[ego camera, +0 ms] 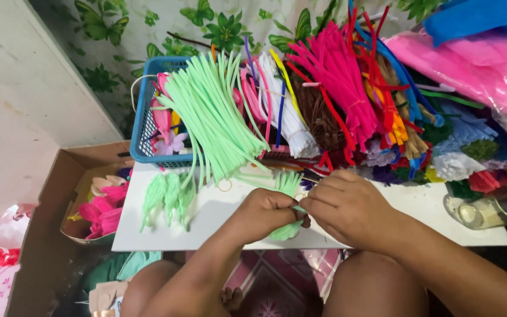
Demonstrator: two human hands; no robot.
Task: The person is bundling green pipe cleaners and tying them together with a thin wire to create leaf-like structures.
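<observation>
My left hand (265, 214) and my right hand (347, 208) meet over the front edge of a white board (218, 214). Both pinch one light green pipe-cleaner piece (289, 186) bent into loops; its lower end (286, 232) shows below my left fist. A bundle of straight light green pipe cleaners (212, 114) lies just behind, fanned over a blue basket (145, 126). Several finished green looped pieces (168, 196) lie on the board to the left of my hands.
Bundles of pink, white, brown, red and blue pipe cleaners (335, 76) pile up at the back. A clear jar (488, 212) lies at the board's right end. A cardboard box (48, 235) with pink pieces stands on the left. My knees are under the board.
</observation>
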